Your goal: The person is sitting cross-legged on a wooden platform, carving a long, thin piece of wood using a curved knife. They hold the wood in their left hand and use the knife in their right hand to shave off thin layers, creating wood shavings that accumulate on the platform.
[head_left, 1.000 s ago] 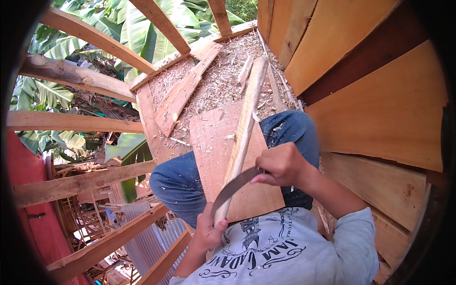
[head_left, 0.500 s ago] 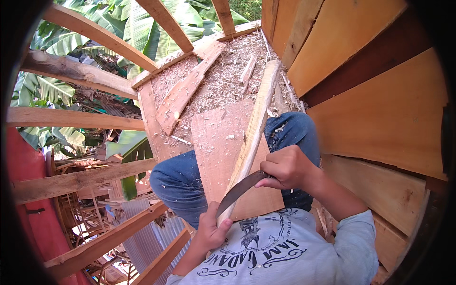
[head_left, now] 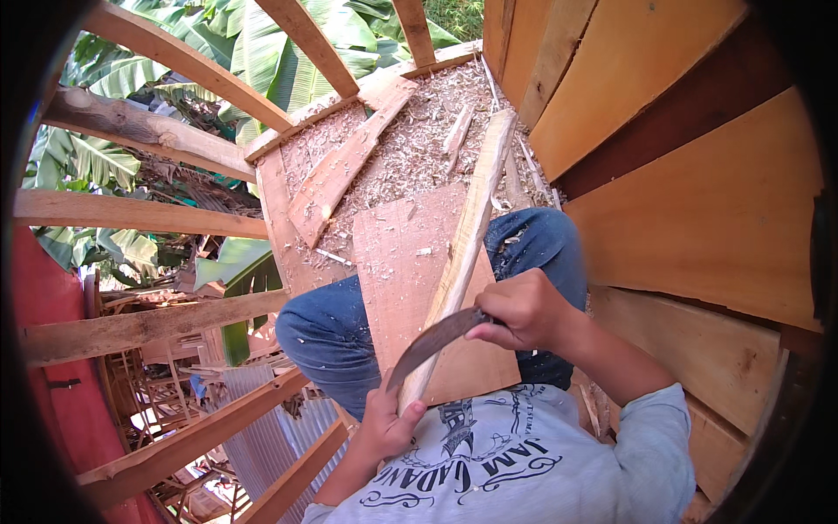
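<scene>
Gripping a curved knife (head_left: 434, 343), the right hand (head_left: 524, 313) holds it across a wooden stick (head_left: 473, 227); the left hand (head_left: 390, 424) grasps the stick's near end. A flat board (head_left: 393, 279) lies beneath, shavings (head_left: 423, 140) and a plank (head_left: 340, 175) beyond. The stick is pale, long, flat-sided.

"Where's there room to pass?"
"Left, through gaps between the wooden rails (head_left: 148, 325)."
"And right?"
"The plank wall (head_left: 690, 201) blocks that. The curved blade (head_left: 428, 346) bars the stick's (head_left: 471, 236) near end."
</scene>
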A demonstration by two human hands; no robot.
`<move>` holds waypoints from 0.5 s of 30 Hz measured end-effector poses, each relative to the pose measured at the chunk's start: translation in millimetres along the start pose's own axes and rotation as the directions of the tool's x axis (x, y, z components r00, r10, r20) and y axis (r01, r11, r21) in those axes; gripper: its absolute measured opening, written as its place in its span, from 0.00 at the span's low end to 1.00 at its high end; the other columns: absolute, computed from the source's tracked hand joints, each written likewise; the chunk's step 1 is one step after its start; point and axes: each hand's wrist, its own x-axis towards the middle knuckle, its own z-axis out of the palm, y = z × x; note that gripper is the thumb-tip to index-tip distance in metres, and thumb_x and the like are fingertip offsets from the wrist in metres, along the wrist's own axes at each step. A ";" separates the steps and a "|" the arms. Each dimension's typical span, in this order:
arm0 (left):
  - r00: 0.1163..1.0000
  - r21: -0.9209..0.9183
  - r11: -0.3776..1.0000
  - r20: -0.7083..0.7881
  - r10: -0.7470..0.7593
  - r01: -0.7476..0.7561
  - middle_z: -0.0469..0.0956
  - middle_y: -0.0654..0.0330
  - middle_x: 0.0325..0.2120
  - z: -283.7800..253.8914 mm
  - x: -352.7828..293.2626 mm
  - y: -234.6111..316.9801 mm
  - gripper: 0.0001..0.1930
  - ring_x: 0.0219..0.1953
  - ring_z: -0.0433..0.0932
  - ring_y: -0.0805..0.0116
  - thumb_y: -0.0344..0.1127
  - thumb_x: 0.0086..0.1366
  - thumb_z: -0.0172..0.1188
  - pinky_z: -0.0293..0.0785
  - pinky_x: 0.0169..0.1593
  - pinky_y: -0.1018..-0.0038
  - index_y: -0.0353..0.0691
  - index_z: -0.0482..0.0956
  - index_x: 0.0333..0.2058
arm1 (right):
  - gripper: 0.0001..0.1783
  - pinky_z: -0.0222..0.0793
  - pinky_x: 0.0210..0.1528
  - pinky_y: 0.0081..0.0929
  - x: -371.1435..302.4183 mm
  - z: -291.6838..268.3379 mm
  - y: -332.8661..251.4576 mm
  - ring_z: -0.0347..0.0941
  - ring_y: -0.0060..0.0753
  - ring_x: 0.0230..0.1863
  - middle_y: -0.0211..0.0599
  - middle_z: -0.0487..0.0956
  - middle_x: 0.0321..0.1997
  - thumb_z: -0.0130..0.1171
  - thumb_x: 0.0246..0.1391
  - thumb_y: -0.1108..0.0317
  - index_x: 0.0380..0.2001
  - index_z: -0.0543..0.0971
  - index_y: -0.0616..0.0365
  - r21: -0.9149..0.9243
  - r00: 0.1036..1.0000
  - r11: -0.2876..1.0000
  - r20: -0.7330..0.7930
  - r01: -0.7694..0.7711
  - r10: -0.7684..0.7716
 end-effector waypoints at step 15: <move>0.994 0.043 0.999 0.109 -0.032 0.027 0.68 0.50 0.16 -2.2 1.3 14.7 0.17 0.18 0.73 0.57 0.43 0.61 0.55 0.65 0.25 0.69 0.33 0.67 0.35 | 0.18 0.58 0.17 0.28 -13.4 3.2 20.5 0.65 0.37 0.13 0.39 0.66 0.12 0.58 0.55 0.59 0.20 0.72 0.63 0.212 0.907 0.952 -0.314 -0.222 0.281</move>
